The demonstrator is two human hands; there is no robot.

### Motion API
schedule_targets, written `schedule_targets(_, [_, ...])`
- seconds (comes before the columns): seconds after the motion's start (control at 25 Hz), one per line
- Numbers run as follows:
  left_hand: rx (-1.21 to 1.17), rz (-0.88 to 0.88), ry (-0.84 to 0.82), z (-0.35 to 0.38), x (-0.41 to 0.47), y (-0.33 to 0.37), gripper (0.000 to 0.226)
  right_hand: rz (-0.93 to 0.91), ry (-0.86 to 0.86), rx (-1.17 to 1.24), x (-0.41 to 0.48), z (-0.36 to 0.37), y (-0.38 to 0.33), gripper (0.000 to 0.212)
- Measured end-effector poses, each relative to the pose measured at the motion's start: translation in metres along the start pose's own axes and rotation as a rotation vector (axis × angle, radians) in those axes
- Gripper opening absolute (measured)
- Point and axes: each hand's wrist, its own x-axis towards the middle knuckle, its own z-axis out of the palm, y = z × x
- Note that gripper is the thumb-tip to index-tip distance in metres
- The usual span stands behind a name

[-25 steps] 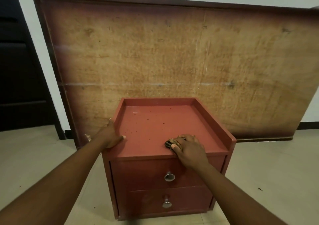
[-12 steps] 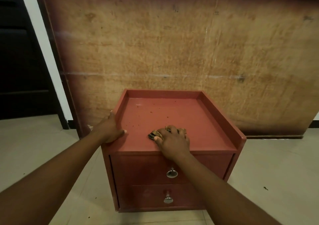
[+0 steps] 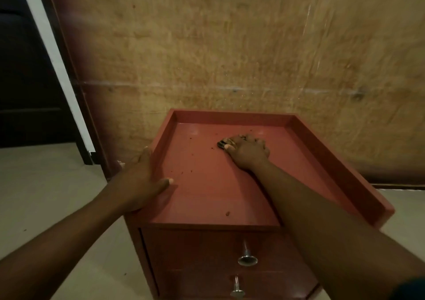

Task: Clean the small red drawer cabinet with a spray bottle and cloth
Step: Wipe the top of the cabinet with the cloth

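The small red drawer cabinet (image 3: pixel 207 191) stands on the floor before me, its top a shallow tray with raised rims on three sides. Dark specks dot the top. My right hand (image 3: pixel 247 152) presses a small dark, patterned cloth (image 3: pixel 224 143) onto the far middle of the top; only an edge of the cloth shows past my fingers. My left hand (image 3: pixel 142 180) grips the cabinet's left rim, thumb lying on the top. Two drawers with metal knobs (image 3: pixel 247 258) face me. No spray bottle is in view.
A large worn wooden board (image 3: pixel 230 46) leans against the wall right behind the cabinet. A dark doorway (image 3: pixel 27 81) opens at the left. Pale tiled floor (image 3: pixel 46 196) surrounds the cabinet on both sides.
My right hand has slid the cloth from the front edge of the top toward the back. My head has moved closer and lower. The left hand stays on the left rim.
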Motion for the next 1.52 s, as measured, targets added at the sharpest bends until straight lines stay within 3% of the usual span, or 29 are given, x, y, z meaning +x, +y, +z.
schedule_targets(0.24, [-0.017,-0.004,0.024,-0.001,-0.004,0.007,0.091,-0.017,-0.003,-0.032,0.11,0.016,0.018,0.085])
schedule_targets(0.56, [-0.048,-0.02,0.02,-0.002,-0.008,0.007,0.095,0.006,0.071,-0.016,0.124,0.009,0.01,0.07])
schedule_targets(0.76, [-0.044,-0.008,0.02,0.001,-0.006,0.004,0.102,-0.161,0.03,0.057,0.116,0.019,-0.045,0.089])
schedule_targets(0.84, [-0.036,-0.016,0.027,0.002,-0.004,0.003,0.1,-0.185,0.045,0.071,0.111,0.016,-0.053,0.082])
schedule_targets(1.0, [-0.009,-0.014,0.036,0.005,-0.001,0.002,0.1,-0.231,0.057,0.19,0.104,0.013,-0.043,0.042])
schedule_targets(1.24, [-0.021,0.002,0.025,0.006,0.004,-0.004,0.106,-0.283,0.044,0.239,0.043,0.008,-0.047,0.037])
schedule_targets(1.52, [-0.039,0.035,0.007,0.0,0.002,-0.001,0.105,-0.342,0.019,0.29,-0.068,0.0,-0.044,0.047])
